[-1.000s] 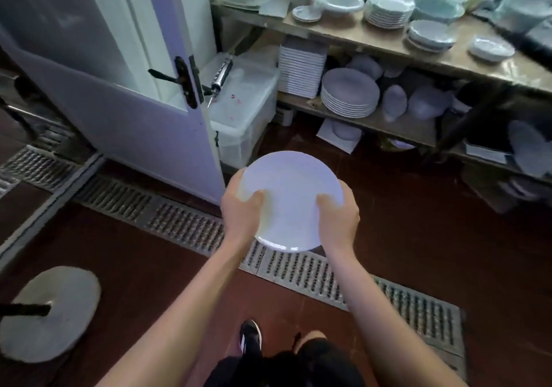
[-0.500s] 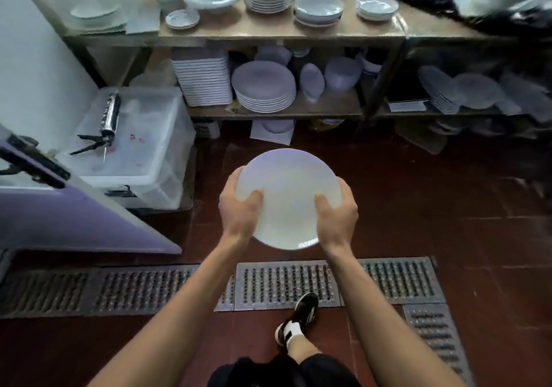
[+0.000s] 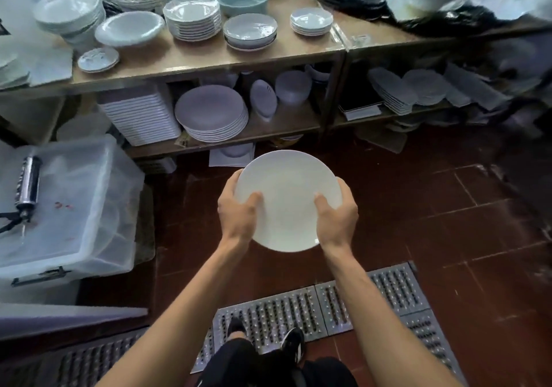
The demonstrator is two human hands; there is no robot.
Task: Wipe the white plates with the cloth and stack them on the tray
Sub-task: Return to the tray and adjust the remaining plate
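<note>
Both hands, left hand [image 3: 239, 213] and right hand [image 3: 336, 214], are gripping the white plate [image 3: 288, 201] by its rim over hard tiled floor [image 3: 433, 222], risking breakage if slipping.

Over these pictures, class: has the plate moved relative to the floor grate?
Yes. The plate, held by both hands, has gone forward from over the grate toward the shelves.

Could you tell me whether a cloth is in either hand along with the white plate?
No: the left hand and the right hand grip only the white plate by its opposite edges, with no cloth in view.
</note>
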